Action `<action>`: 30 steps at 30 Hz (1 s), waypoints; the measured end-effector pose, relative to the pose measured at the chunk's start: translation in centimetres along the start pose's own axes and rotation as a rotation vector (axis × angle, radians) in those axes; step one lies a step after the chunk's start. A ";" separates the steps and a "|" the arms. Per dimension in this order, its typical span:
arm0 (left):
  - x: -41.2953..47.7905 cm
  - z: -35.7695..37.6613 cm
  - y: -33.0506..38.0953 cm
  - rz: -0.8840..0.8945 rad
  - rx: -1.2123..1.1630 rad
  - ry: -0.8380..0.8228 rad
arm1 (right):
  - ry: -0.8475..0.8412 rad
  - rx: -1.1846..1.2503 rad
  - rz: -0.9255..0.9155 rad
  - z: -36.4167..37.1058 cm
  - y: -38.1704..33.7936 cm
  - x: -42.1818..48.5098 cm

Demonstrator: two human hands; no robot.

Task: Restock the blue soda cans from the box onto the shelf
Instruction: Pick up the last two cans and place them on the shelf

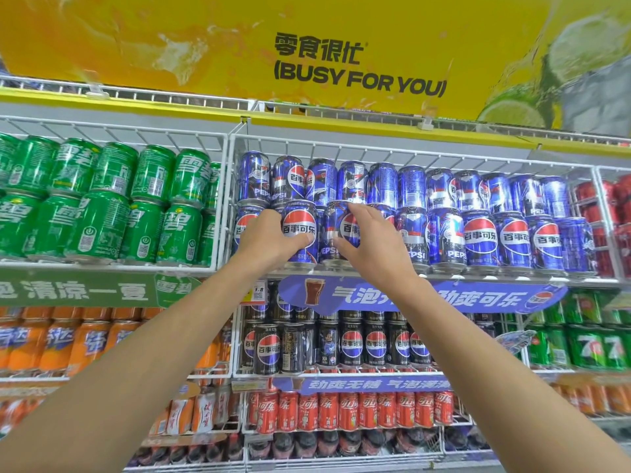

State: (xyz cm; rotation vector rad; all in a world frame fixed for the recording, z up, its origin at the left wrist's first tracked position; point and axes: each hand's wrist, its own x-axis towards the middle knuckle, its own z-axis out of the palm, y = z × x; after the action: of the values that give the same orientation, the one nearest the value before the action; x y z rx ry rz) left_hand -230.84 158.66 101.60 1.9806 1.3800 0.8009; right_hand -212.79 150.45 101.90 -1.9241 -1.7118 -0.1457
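Blue soda cans fill two stacked rows in a white wire shelf bay [403, 155]. My left hand [266, 238] wraps one blue can [300, 227] at the front of the lower row, thumb across its label. Just to its right, my right hand [370, 240] grips a second blue can [341, 230], fingers over its top and thumb at its lower front. Both cans stand upright on the shelf edge [478, 278]. The box is out of view.
Green cans [102, 199] fill the bay to the left, red cans [611, 216] the one to the right. Below are black cans [351, 343], orange cans [51, 343] and red cola cans [348, 411]. A yellow sign [358, 63] hangs above.
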 end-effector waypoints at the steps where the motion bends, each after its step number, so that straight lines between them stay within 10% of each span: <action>1: -0.1 -0.1 0.0 0.007 -0.008 0.000 | 0.001 -0.005 0.000 0.0 0.0 0.0; 30: -1.5 -1.0 -0.9 0.010 0.116 0.033 | -0.111 -0.123 -0.062 -1.8 0.1 -0.6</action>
State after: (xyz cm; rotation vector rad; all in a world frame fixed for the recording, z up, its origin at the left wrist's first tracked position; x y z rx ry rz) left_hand -232.53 157.61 101.36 2.0719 1.4661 0.7773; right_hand -212.30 149.09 103.16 -2.0016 -1.8761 -0.1743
